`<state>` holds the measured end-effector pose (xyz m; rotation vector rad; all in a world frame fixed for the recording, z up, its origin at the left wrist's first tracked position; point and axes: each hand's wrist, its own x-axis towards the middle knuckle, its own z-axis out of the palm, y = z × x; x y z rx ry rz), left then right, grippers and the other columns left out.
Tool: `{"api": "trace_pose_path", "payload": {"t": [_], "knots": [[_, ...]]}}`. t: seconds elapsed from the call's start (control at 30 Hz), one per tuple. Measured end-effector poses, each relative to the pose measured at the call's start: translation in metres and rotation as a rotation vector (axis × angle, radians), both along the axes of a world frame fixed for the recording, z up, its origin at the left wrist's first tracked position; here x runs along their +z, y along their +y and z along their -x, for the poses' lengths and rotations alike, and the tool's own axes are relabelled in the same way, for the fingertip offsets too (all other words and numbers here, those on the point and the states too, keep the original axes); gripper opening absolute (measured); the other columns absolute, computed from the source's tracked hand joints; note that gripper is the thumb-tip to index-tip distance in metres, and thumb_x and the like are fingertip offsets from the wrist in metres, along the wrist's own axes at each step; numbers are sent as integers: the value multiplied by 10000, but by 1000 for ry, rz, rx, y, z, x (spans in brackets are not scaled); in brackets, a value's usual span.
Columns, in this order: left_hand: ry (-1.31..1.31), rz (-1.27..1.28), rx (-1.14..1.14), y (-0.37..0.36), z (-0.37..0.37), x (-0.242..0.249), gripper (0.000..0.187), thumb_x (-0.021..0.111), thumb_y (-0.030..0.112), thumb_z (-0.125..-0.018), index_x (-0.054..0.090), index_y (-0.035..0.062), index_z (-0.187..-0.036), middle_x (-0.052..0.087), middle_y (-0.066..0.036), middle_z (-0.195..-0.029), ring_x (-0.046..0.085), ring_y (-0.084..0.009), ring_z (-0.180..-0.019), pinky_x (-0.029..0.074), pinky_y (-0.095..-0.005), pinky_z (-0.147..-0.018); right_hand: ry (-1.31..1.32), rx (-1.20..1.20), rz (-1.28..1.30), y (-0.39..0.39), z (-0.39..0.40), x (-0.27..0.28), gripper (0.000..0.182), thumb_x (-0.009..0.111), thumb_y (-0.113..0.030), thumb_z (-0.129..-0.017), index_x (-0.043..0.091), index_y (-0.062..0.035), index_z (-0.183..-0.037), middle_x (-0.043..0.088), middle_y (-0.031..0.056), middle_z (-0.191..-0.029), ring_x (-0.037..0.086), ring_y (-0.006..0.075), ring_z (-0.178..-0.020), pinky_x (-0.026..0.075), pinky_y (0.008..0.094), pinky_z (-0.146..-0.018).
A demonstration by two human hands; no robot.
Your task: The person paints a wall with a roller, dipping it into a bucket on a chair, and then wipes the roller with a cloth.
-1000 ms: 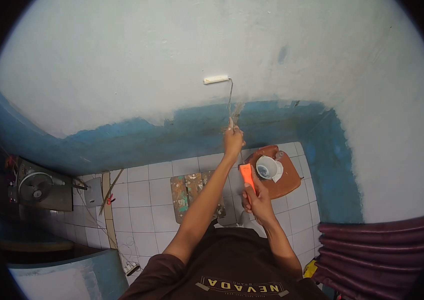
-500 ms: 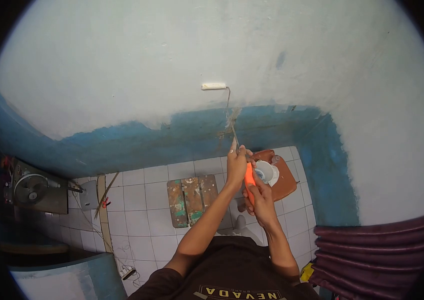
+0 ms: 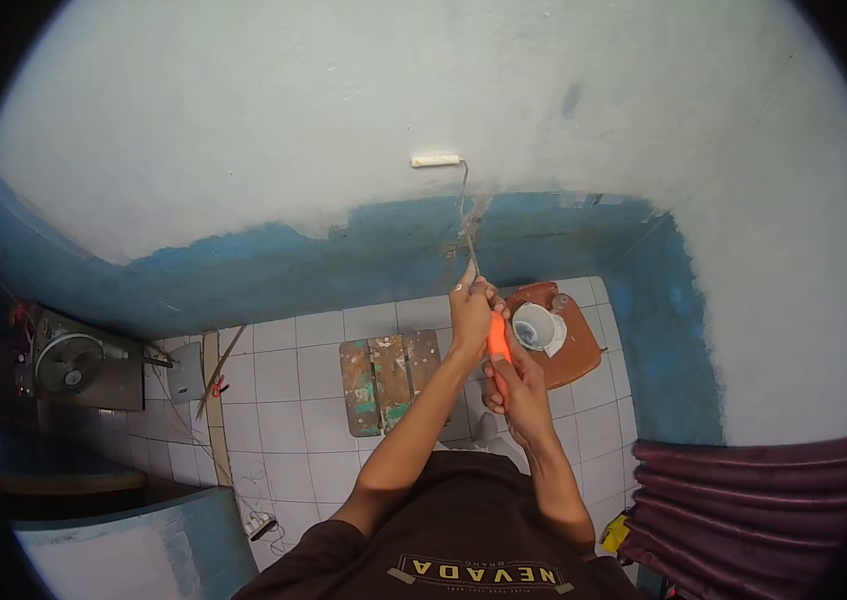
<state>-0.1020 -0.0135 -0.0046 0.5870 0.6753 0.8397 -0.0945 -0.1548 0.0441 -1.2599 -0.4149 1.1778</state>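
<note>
A paint roller with a white sleeve [image 3: 436,161] lies against the pale part of the wall [image 3: 294,120], above its blue band [image 3: 394,235]. Its thin bent rod runs down to an orange handle [image 3: 500,345]. My left hand [image 3: 471,318] is closed round the upper end of the handle, at the rod. Lower down, my right hand [image 3: 518,388] wraps round the orange grip. Just right of my hands, a white bucket [image 3: 534,327] with some paint inside stands on a brown chair seat [image 3: 576,355].
A paint-stained wooden stool [image 3: 374,385] stands on the tiled floor left of my arms. Farther left are a fan [image 3: 70,364] and a loose cable on the floor. A purple curtain [image 3: 754,500] hangs at the lower right, by the blue corner.
The wall, stool and bucket sit a little higher in view, as the camera has shifted. Both hands keep their hold on the roller, which stays on the pale wall.
</note>
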Motion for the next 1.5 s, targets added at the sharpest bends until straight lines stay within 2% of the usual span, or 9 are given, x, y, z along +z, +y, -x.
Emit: {"api": "trace_pose_path", "payload": {"t": [0.2, 0.47, 0.57, 0.8, 0.9, 0.97, 1.17, 1.37, 1.5], "knots": [[-55, 84, 6, 7, -4, 9, 463, 404, 32, -1041, 365, 8, -1501, 430, 7, -766, 437, -101, -595, 442, -269, -524, 113, -32, -54, 7, -2, 14, 613, 464, -71, -1030, 271, -126, -1609, 506, 18, -879, 385, 41, -502, 316, 186, -418], [-24, 167, 22, 30, -22, -33, 85, 442, 26, -1018, 489, 21, -1089, 456, -10, -736, 442, -99, -583, 415, -276, -490, 35, -48, 0, 28, -16, -14, 604, 518, -80, -1020, 324, -113, -1591, 491, -11, -824, 411, 30, -507, 329, 199, -410], [4, 203, 25, 42, -22, -56, 133, 445, 22, -1013, 520, 7, -1122, 460, -10, -735, 442, -100, -583, 420, -275, -493, 21, -48, 22, 37, -14, -33, 600, 522, -79, -1019, 329, -100, -1587, 495, -15, -809, 410, 36, -507, 339, 202, -421], [-42, 63, -22, 33, -8, -2, 208, 448, 29, -1014, 551, -1, -1192, 456, 7, -721, 440, -94, -576, 431, -266, -501, -52, -28, -90, 27, 0, 17, 630, 530, -66, -1011, 298, -91, -1596, 514, -23, -794, 425, 37, -505, 359, 212, -434], [-68, 84, -34, 36, -13, -4, 49, 460, 52, -1018, 498, 25, -1003, 458, -11, -730, 455, -112, -545, 443, -292, -477, -17, -21, -91, 29, -3, 17, 653, 534, -46, -1002, 280, -93, -1602, 519, -25, -801, 425, 34, -502, 362, 213, -438], [-10, 101, -6, 35, -17, -13, 56, 452, 39, -1016, 505, 22, -1004, 463, -15, -725, 467, -115, -544, 446, -298, -470, -32, -39, -60, 31, -6, 14, 678, 523, -9, -994, 257, -103, -1610, 533, -14, -915, 361, 29, -521, 313, 195, -430], [115, 153, 22, 49, -34, -90, 68, 448, 29, -1018, 513, 21, -1001, 477, -22, -724, 466, -117, -540, 445, -305, -468, 55, -25, 25, 41, -21, -53, 670, 530, -17, -999, 275, -127, -1609, 529, -24, -902, 359, 27, -531, 307, 190, -449], [-29, 83, 10, 29, -22, -12, 130, 441, 16, -1001, 528, 18, -1097, 470, -17, -730, 452, -118, -537, 443, -303, -477, 36, -35, -82, 22, -13, 5, 667, 545, -27, -993, 299, -132, -1604, 504, -39, -797, 424, 27, -542, 365, 206, -461], [-77, 108, 8, 36, -25, -10, 117, 448, 12, -998, 516, 9, -1094, 469, -18, -734, 453, -118, -536, 442, -303, -476, -27, -27, -77, 30, -16, 12, 653, 529, -36, -1010, 280, -123, -1607, 498, -47, -835, 352, 26, -536, 303, 193, -452]]}}
